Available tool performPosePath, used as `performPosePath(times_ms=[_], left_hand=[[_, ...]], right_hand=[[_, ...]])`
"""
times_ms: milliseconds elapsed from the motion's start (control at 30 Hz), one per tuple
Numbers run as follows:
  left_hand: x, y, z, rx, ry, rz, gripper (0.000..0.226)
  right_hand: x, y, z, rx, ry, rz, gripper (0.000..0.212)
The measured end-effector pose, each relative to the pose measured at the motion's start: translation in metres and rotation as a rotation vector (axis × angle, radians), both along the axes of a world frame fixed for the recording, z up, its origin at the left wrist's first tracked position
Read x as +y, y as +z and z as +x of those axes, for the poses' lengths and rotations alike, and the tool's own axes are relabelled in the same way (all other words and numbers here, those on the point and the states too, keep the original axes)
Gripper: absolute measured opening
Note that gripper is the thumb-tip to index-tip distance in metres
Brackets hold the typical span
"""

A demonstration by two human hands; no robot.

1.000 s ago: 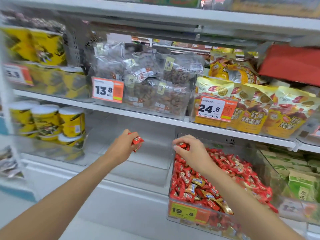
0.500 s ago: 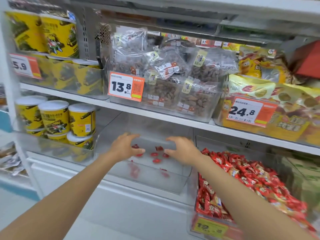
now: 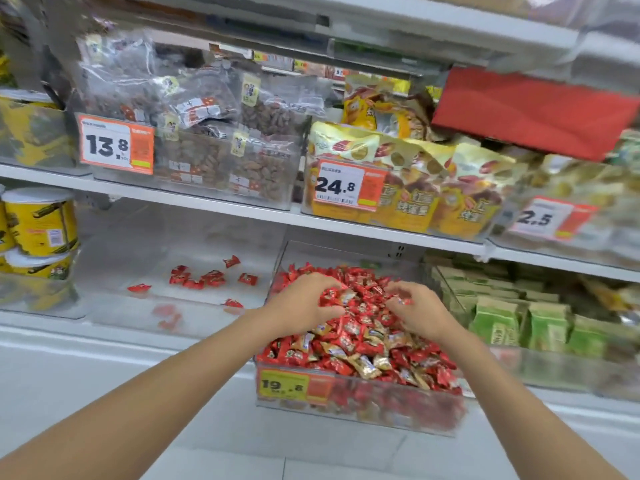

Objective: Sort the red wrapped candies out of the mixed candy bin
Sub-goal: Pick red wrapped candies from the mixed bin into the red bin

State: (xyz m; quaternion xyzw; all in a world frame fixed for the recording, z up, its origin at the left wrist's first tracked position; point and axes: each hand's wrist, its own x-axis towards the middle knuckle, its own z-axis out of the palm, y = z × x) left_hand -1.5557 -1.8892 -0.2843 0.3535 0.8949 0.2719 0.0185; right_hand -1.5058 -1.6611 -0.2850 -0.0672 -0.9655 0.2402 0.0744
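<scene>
Big heap of red candies [image 3: 363, 317] in the mixed candy bin [image 3: 346, 251], w/ gold candies [image 3: 369, 362] mixed in, mostly near the front. Both hands deep in that heap, to reach the reds.

Left hand [image 3: 304, 303]: fingers and thumb curled tight round a few red candies, prob. to lift them out. Right hand [image 3: 419, 308]: fingers bent down into the pile. Can't tell if anything is caught there, too blurry.

Just beside, on the left, a clear bin [image 3: 114, 261] w/ a few sorted candies [image 3: 207, 277] lying loose on its floor, kept apart from the gold ones that way. Lots left to sort, prob.

Price tag [image 3: 282, 384] on the mixed bin's front. Yellow tubs [image 3: 40, 223] far left, green packs [image 3: 547, 327] on the right.
</scene>
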Motion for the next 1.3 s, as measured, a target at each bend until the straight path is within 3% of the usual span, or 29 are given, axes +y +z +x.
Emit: performPosePath(times_ms=[100, 200, 333, 633, 867, 1033, 1167, 1300], left_hand=[[0.026, -0.023, 0.003, -0.043, -0.114, -0.234, 0.076], [0.031, -0.036, -0.004, 0.156, -0.104, -0.417, 0.066], [0.028, -0.033, -0.010, 0.230, -0.038, -0.162, 0.043], [0.006, -0.013, -0.024, 0.173, 0.142, 0.102, 0.040], [0.004, -0.017, -0.031, 0.081, 0.168, 0.162, 0.044], [0.003, -0.016, -0.029, 0.120, 0.200, 0.086, 0.043], [0.005, -0.018, -0.029, 0.168, 0.214, -0.002, 0.038], [0.007, -0.016, -0.027, 0.063, 0.201, 0.163, 0.022]], right_hand=[[0.009, -0.002, -0.002, 0.030, 0.008, -0.046, 0.025], [0.020, -0.007, 0.005, 0.026, 0.023, -0.054, 0.026], [0.040, -0.010, 0.011, 0.043, 0.006, -0.057, 0.025], [0.027, -0.002, 0.007, 0.042, 0.026, -0.041, 0.027], [-0.004, -0.007, -0.036, 0.073, 0.095, 0.027, 0.044], [-0.006, -0.034, -0.067, -0.188, 0.144, 0.181, 0.075], [-0.002, -0.046, -0.062, -0.213, 0.199, 0.186, 0.065], [0.006, -0.036, -0.050, -0.088, 0.230, 0.098, 0.043]])
